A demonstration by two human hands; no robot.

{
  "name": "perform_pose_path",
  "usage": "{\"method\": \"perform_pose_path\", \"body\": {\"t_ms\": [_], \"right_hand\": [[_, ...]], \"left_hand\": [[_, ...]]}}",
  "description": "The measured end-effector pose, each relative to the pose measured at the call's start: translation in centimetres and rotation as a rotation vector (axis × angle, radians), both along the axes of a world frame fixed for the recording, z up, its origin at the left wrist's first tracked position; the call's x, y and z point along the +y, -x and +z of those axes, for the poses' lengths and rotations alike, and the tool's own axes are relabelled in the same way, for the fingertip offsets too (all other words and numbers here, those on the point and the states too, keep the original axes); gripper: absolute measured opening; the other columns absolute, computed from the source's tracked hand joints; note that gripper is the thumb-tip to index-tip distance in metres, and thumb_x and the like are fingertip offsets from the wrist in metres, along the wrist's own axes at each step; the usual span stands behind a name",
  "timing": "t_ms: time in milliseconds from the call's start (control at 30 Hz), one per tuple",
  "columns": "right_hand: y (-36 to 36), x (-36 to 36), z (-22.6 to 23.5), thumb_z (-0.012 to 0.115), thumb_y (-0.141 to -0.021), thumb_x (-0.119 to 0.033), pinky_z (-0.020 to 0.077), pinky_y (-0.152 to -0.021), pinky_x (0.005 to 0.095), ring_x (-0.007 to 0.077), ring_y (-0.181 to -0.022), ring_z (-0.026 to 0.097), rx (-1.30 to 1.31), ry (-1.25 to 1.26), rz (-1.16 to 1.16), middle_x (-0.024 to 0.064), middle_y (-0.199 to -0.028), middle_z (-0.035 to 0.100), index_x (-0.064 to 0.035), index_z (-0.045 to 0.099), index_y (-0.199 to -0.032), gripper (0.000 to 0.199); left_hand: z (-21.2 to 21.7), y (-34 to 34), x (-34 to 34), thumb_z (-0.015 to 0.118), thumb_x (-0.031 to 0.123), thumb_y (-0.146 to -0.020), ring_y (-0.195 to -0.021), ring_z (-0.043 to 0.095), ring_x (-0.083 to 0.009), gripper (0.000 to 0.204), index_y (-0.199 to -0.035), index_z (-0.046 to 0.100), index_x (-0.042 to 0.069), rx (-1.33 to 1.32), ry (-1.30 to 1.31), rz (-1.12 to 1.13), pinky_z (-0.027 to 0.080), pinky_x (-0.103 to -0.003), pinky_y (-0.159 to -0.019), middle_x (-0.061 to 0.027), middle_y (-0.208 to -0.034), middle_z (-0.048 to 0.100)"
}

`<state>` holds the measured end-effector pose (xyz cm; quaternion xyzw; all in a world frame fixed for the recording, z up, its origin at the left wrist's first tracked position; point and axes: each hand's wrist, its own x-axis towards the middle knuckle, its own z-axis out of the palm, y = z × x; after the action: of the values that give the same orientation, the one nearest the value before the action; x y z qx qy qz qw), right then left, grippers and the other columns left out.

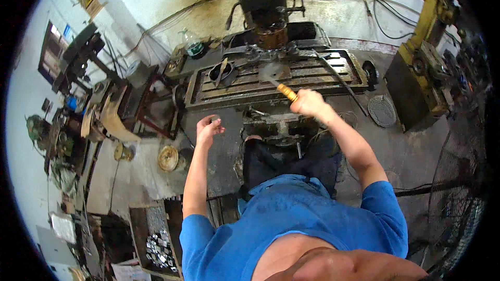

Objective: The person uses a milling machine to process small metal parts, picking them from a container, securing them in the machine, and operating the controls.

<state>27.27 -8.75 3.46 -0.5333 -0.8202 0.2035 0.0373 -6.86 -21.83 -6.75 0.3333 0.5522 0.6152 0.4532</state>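
My right hand (311, 102) is closed round a short tool with a ribbed yellow handle (287, 92). Its far end is a pale blur over a flat block (274, 74) on the slotted machine table (208, 101), so its kind is unclear. Above the block hangs the spindle (271, 36) of a milling machine. My left hand (209, 126) hovers in front of the table's left half, fingers loosely curled and apart, with nothing visible in them. Nearest beyond it, a dark pot (225, 76) with a flat wooden stick stands on the table.
A long bar (344, 83) slants off the table's right side. Beyond it are a round perforated seat (382, 111) and a yellow machine (416, 78). A clear bottle (192, 44) stands behind at left. Lower left, a box (136, 229) holds small metal pieces near a round stool (168, 158).
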Motion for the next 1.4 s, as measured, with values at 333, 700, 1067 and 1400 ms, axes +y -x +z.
{"method": "perform_pose_path", "body": {"t_ms": [333,700,1067,1400], "right_hand": [[-3.2,6.7,-1.2,0.053,-0.065,-0.025,0.0505,-0.061,0.0314,0.0215,-0.055,0.063,0.162,0.214,-0.184,0.0127,-0.060,0.062,-0.0002,0.062,-0.070,0.027],[-8.6,7.9,-5.1,0.053,-0.061,-0.019,0.0363,-0.058,0.0191,0.0034,-0.064,0.045,1.009,0.100,-0.002,-0.0043,-0.067,0.053,0.0011,0.064,-0.082,0.031],[-7.3,7.0,-15.0,0.056,-0.060,-0.017,0.0463,-0.064,0.0314,0.0276,-0.064,0.062,0.563,-0.032,-0.454,0.0178,-0.072,0.064,-0.0006,0.066,-0.088,0.034],[-9.9,4.2,-16.1,0.057,-0.057,-0.022,0.0494,-0.068,0.0353,0.0317,-0.071,0.063,0.597,-0.108,-0.355,0.0190,-0.075,0.063,0.0019,0.065,-0.085,0.038]], "left_hand": [[5.0,-12.0,15.3,0.057,0.017,-0.081,-0.042,0.054,-0.0169,0.025,-0.096,0.053,-0.002,0.088,0.204,-0.228,0.041,-0.024,-0.036,-0.0148,-0.070,0.059],[3.5,-14.2,26.8,0.057,0.011,-0.078,-0.050,0.059,-0.0212,0.019,-0.089,0.046,0.001,0.190,0.163,-0.205,0.048,-0.028,-0.040,-0.0107,-0.067,0.055],[1.0,-11.5,27.6,0.059,0.028,-0.074,-0.073,0.062,-0.0286,0.026,-0.082,0.060,0.003,1.169,0.069,-0.008,0.047,-0.038,-0.066,-0.0148,-0.075,0.063],[3.2,-11.9,25.5,0.059,0.019,-0.072,-0.082,0.059,-0.0318,0.025,-0.096,0.060,0.009,1.503,-0.185,-0.247,0.046,-0.042,-0.070,-0.0128,-0.089,0.062]]}}
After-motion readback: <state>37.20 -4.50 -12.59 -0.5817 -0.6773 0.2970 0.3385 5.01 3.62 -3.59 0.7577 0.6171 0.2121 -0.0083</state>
